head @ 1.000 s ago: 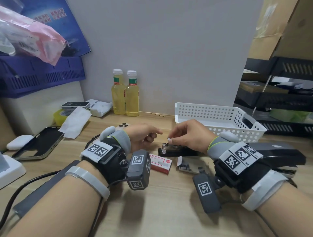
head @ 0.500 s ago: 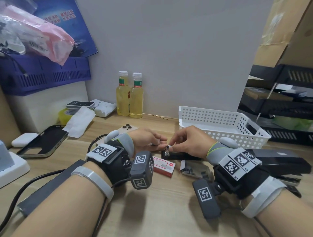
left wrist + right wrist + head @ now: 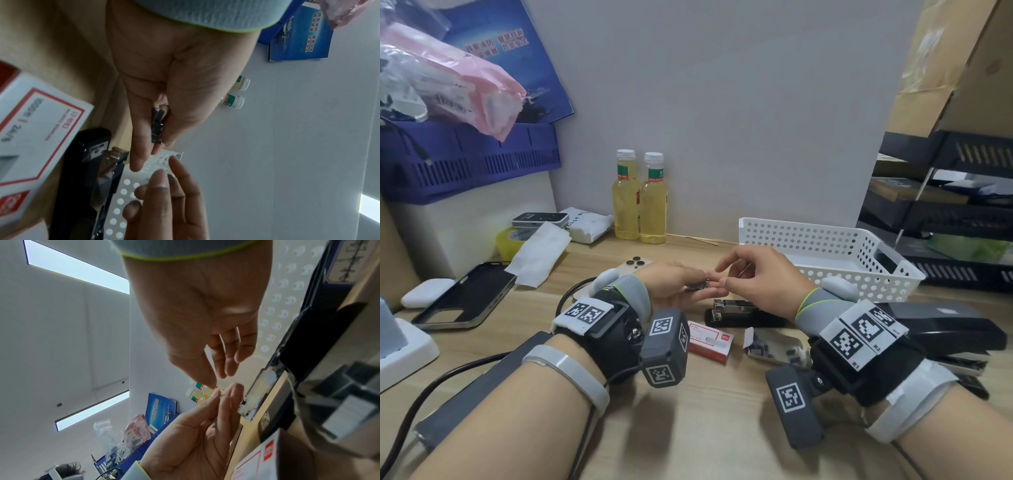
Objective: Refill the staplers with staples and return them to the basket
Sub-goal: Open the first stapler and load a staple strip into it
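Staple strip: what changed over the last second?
The right hand lifted the staple strip off the open stapler and passed it to the left hand, which now pinches it; the right fingers have let go. Stapler, red staple box and white basket unmoved.

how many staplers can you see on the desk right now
2: a small black stapler lying open on the desk below the hands, and a large black stapler at the right behind the right wrist. None shows in the white basket.
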Available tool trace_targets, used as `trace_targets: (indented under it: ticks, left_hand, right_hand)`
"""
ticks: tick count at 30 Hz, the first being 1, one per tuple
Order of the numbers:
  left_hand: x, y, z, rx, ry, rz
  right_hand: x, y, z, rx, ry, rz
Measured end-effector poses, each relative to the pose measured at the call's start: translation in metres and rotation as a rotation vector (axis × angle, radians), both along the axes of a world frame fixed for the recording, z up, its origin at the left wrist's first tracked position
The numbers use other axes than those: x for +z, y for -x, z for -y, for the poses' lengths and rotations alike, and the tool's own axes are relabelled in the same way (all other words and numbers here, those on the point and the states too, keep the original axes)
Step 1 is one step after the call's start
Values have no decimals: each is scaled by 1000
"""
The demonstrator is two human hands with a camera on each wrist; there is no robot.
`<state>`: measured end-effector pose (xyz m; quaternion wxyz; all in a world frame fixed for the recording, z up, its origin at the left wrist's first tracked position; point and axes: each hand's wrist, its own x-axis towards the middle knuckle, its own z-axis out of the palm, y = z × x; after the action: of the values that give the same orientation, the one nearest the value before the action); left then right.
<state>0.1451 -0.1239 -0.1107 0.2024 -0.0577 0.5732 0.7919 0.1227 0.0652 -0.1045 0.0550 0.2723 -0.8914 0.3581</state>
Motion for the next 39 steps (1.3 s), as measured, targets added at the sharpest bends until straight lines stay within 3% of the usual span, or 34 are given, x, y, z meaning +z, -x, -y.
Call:
trace_targets:
  ticks: [7, 17, 25, 39]
  left_hand:
    - [3, 0, -8, -21, 81, -48]
    - [8, -4, -7, -61, 56, -57]
    - [7, -3, -9, -86, 115, -39]
    - [10, -4, -16, 8, 92, -37]
  right_hand:
    - [-6, 1, -1, -29, 77, 22]
    - [1, -1, -9, -59, 74, -5]
    - [7, -1, -17, 6, 93, 97]
    - [3, -1, -13, -56, 141, 47]
